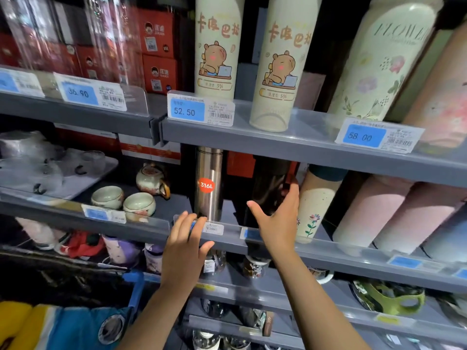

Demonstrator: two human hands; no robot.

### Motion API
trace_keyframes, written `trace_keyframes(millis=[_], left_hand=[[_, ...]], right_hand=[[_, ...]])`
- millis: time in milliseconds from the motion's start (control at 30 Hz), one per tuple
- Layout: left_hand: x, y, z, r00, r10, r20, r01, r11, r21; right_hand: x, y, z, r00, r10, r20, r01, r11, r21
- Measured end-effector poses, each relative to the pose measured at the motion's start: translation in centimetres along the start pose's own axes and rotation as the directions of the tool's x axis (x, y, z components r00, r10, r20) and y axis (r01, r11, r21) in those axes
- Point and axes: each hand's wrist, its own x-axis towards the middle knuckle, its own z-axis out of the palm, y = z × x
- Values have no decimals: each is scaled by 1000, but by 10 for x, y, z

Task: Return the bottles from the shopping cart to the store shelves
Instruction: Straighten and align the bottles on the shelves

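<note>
Steel bottle (208, 184) upright on middle shelf (328, 251), long axis vertical, cap up. Left hand (185, 245) spread, empty, at its base. Right hand (279, 218) wide, against dark bottle (269, 188).

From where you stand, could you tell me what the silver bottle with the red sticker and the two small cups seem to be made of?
Silver bottle: apparently brushed stainless steel, given its metallic sheen and the 316L sticker. Two small cups: probably glazed ceramic, with glossy pale, speckled surfaces.
</note>
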Motion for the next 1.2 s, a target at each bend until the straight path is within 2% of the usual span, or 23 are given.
trace_keyframes(millis=[167,367,533,667,867,1067,1200], left_hand=[[4,2,-1,999,-30,31,28,998,60],[3,2,-3,1000,8,11,-10,981,192],[0,-2,2,996,88,9,-87,957,276],[-1,-3,5,998,65,-22,-57,960,273],[0,-3,5,998,57,-34,-45,958,283],[1,1,6,1000,11,-13,-7,963,270],[-1,2,6,1000,7,-14,-2,956,294]], right_hand=[[-4,9,-7,997,-10,73,2,993,116],[-3,10,6,1000,2,7,-2,998,-55],[1,16,3,998,27,48,-28,999,22],[2,21,2,998,1,70,-2,1000,0],[2,16,9,1000,11,-13,-13,992,-123],[1,23,5,998,-6,57,7,1000,-26],[-1,20,4,998,-21,53,23,999,-44]])
